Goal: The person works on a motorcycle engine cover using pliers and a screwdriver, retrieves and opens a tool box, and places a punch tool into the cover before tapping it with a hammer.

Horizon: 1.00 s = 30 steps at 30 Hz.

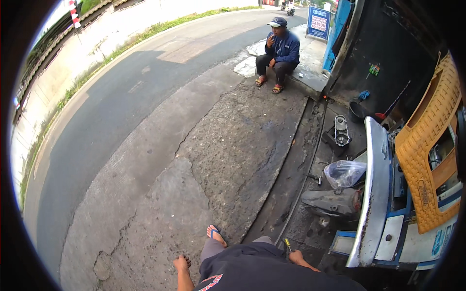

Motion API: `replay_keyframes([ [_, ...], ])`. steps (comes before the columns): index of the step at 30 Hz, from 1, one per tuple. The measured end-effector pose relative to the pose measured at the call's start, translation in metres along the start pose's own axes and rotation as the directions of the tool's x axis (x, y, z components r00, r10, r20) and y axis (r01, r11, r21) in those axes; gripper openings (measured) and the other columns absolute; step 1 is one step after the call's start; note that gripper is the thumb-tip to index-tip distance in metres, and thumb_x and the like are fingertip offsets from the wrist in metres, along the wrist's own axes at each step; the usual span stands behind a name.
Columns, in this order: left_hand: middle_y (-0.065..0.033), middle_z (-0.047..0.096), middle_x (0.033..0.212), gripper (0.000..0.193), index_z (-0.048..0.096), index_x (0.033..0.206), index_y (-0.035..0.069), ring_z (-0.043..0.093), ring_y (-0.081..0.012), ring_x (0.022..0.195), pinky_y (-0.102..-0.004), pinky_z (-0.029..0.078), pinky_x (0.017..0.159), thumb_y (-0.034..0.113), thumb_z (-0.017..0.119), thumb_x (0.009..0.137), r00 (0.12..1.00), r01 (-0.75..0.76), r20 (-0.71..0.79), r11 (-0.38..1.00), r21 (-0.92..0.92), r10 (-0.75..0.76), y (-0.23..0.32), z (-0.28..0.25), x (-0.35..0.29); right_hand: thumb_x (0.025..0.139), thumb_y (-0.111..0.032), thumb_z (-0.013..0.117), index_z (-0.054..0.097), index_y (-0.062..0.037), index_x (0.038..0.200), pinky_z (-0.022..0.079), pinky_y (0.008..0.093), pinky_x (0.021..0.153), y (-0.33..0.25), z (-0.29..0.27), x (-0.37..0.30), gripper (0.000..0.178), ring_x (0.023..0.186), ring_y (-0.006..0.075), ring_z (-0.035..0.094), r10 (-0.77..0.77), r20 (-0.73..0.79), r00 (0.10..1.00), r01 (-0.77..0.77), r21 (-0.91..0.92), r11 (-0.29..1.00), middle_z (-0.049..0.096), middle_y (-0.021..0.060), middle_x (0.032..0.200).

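Observation:
My right hand [296, 257], low in the view and right of my body, is closed round a slim tool with a yellow and black handle, which looks like a screwdriver [288, 243]. It points up and away from me. Left of my body, my left hand [182, 263] hangs over the concrete with its fingers curled in. What it holds, if anything, is too small to make out. My foot in a blue flip-flop [215, 234] stands on the rough concrete between the hands.
A gutter [291, 169] crosses the ground to my right. Beyond it lie a metal engine casing [341, 131], a clear plastic bag [344, 173] and a grey vehicle part [332, 201]. A white-blue cabinet [371, 194] carries an orange plastic chair [420, 145]. A person [284, 51] sits ahead by the road.

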<state>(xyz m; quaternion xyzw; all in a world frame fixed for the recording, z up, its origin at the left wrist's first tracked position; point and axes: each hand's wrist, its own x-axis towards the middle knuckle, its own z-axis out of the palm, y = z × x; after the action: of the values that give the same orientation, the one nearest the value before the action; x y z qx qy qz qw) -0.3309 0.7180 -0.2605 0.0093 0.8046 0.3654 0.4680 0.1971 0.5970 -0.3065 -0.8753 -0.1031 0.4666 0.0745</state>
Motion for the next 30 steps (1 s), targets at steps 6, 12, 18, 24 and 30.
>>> replay_keyframes([
  [6,-0.0103,0.064,0.077,0.026,0.059,0.105,-0.006,0.057,-0.0154,0.055,-0.0286,0.044,0.047,0.017,0.056,0.093,0.929,-0.312,0.297,0.895,0.317,0.219,0.225,0.17,0.106,0.094,-0.02,0.055,0.066,0.0,0.116,0.052,0.0409,0.078,-0.193,0.017,-0.072,0.032,0.092,0.0355,0.068,-0.071,-0.076,0.995,0.082,0.161,0.984,0.069,0.0217,0.103],
  [12,-0.0101,0.066,0.08,0.031,0.06,0.109,-0.007,0.06,-0.0144,0.062,-0.0277,0.047,0.055,0.021,0.057,0.095,0.667,-0.608,0.705,0.722,0.331,0.239,0.363,0.426,0.047,0.094,-0.024,0.051,0.067,-0.0042,0.114,0.05,0.0461,0.088,-0.341,-0.01,-0.046,0.032,0.105,0.0419,0.064,-0.083,-0.29,0.953,0.178,0.318,0.931,0.069,0.0229,0.108],
  [18,-0.0193,0.073,0.095,0.035,0.068,0.109,-0.005,0.071,-0.0274,0.088,-0.036,0.054,0.081,0.026,0.06,0.093,0.255,-0.931,0.951,0.309,0.192,0.177,0.363,0.613,-0.041,0.091,-0.033,0.057,0.07,-0.0085,0.11,0.051,0.0461,0.085,-0.481,-0.086,0.022,0.034,0.1,0.0389,0.066,-0.297,-0.339,0.893,0.363,0.149,0.92,0.071,0.0183,0.103],
  [24,-0.0203,0.069,0.101,0.034,0.067,0.113,0.0,0.068,-0.0387,0.094,-0.0426,0.052,0.087,0.027,0.066,0.091,-0.335,-0.94,0.929,-0.012,-0.341,-0.156,0.412,0.767,-0.166,0.091,-0.03,0.057,0.071,-0.0088,0.106,0.052,0.0455,0.081,-0.596,-0.192,0.065,0.029,0.094,0.0369,0.067,-0.524,-0.26,0.811,0.559,0.079,0.825,0.071,0.0152,0.098],
  [30,-0.0208,0.069,0.098,0.03,0.067,0.109,0.003,0.066,-0.0399,0.094,-0.0461,0.051,0.082,0.029,0.061,0.094,-0.336,-0.848,0.629,-0.065,-0.525,-0.701,0.443,0.971,-0.201,0.092,-0.032,0.059,0.071,-0.0091,0.107,0.053,0.0452,0.083,-0.652,-0.249,0.176,0.029,0.094,0.0361,0.067,-0.447,-0.386,0.807,0.558,0.252,0.791,0.071,0.0125,0.103],
])
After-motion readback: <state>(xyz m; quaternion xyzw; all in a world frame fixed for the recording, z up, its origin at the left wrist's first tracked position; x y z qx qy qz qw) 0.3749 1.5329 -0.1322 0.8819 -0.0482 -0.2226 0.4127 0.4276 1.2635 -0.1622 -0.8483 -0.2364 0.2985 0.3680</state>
